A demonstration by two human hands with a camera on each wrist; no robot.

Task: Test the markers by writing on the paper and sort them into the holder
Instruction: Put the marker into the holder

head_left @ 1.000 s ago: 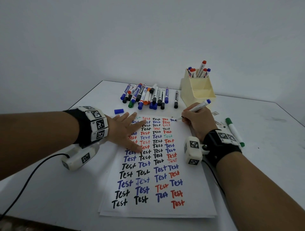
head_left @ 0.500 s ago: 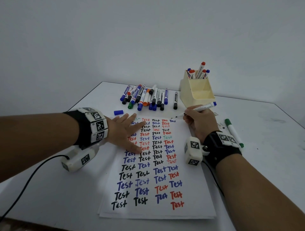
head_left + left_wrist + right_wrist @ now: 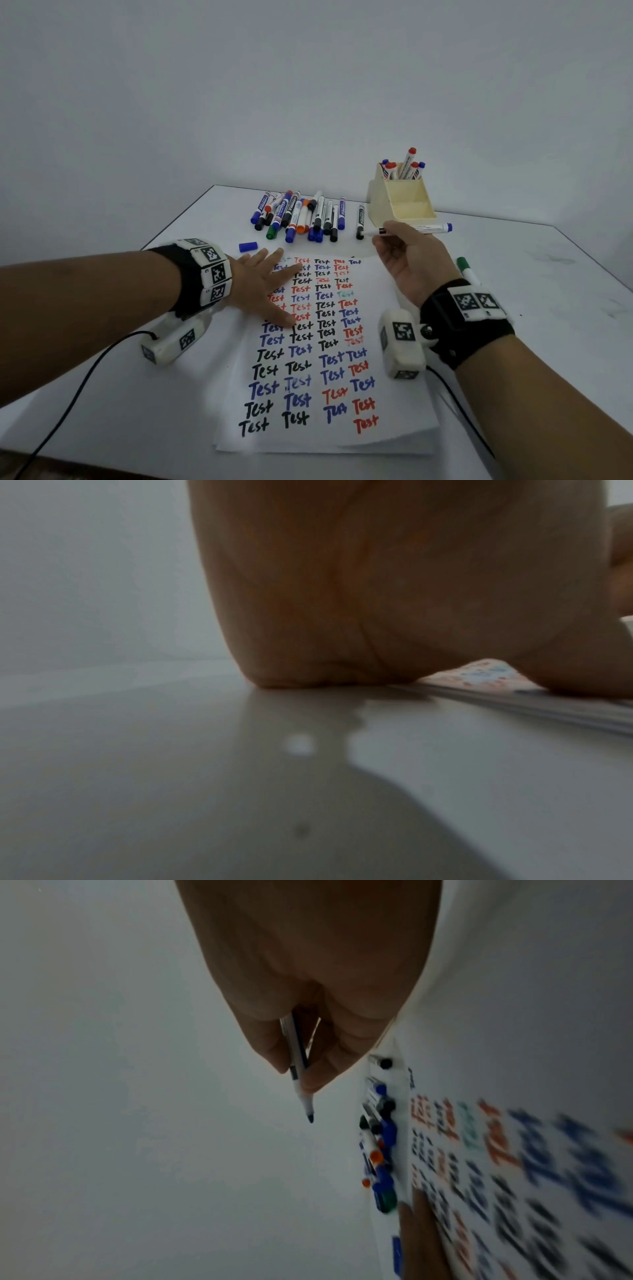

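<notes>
Head camera view: at far left, the person's left hand [image 3: 263,287] lies flat with fingers spread, pressing the upper left part of the paper [image 3: 325,442], a sheet covered in rows of the word "Test" in black, blue, red and one green. The left wrist view shows the heel of that hand [image 3: 394,588] resting on the white table [image 3: 565,291] at the paper's edge [image 3: 534,704]. A loose blue cap [image 3: 248,246] lies just beyond the fingers. Farther back, a pile of markers [image 3: 301,216] lies in a row near the table's far edge. To the right, the right hand [image 3: 411,260] is raised over the paper's upper right corner, its thumb and fingers pinching an uncapped blue marker [image 3: 431,228] held level, tip pointing left; the right wrist view shows the dark nib [image 3: 310,1118] clear of any surface. Just behind stands the cream holder [image 3: 400,205], with red and blue markers upright in its rear compartment. A green marker [image 3: 466,270] lies on the table at far right.
</notes>
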